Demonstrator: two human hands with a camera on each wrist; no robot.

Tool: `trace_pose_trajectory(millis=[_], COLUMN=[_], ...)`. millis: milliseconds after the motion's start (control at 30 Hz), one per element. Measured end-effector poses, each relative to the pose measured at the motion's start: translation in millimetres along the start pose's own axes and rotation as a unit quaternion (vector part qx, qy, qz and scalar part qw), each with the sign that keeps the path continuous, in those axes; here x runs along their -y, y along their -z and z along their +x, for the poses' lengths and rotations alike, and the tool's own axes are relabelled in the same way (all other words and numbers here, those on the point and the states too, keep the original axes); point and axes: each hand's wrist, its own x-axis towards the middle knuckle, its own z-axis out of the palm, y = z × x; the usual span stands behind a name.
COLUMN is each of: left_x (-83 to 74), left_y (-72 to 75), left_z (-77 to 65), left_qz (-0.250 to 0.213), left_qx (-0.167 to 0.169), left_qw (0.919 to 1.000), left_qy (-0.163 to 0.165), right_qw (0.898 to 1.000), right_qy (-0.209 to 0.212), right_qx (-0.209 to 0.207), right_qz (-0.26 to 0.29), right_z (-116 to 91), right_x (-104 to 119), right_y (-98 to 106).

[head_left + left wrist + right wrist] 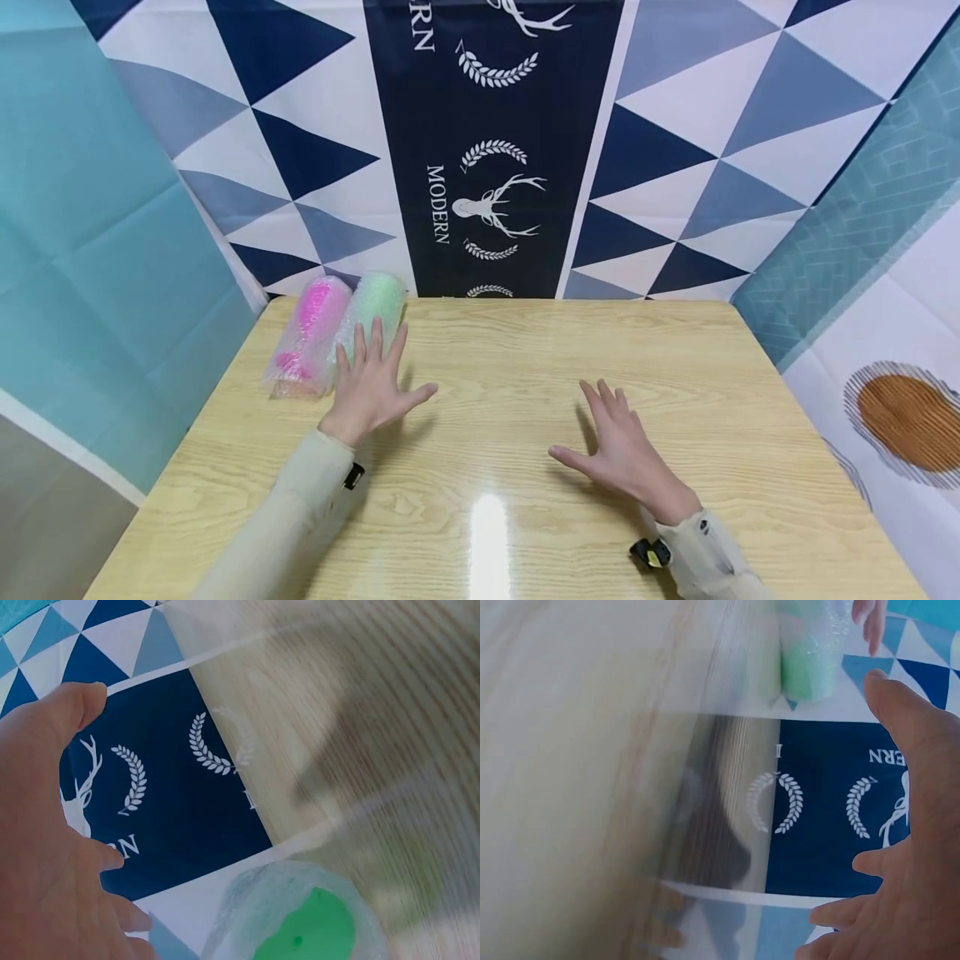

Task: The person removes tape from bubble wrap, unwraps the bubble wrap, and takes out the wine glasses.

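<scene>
Two bubble-wrapped cylinders lie side by side at the table's far left in the head view, a pink one [303, 333] and a green one [381, 296]. What is inside the wrap cannot be made out. My left hand [369, 398] has its fingers spread just in front of the green cylinder, partly covering it; whether they touch is unclear. In the left wrist view the green cylinder's end [307, 930] shows below that hand [45, 817]. Fingers apart and holding nothing, my right hand [621, 450] hovers over the table's right half.
The wooden table [495, 367] has a glossy surface with a bright light reflection [489, 542]. A patterned cloth [487, 150] hangs behind it. Teal cloth [97, 233] covers the left side, and a cloth with a brown oval [907, 421] hangs at right.
</scene>
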Motion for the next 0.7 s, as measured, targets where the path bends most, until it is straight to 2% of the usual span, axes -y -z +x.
trace_pose_trajectory(millis=[267, 567, 700], left_x=[1.6, 3.7, 8.2], left_y=[3.2, 5.2, 5.1], left_z=[14.0, 22.8, 27.2], left_qz=[-0.006, -0.013, -0.019], left_qx=[0.015, 0.04, 0.04], left_qw=[0.9993, 0.9963, 0.995], left_qy=[0.034, 0.075, 0.09], right_qw=[1.0, 0.999, 0.997], right_qy=[-0.006, -0.006, -0.005], right_qx=[0.002, 0.008, 0.016], right_qz=[0.023, 0.051, 0.078], right_z=[7, 15, 18], right_x=[6, 11, 15], right_y=[-13, -17, -18])
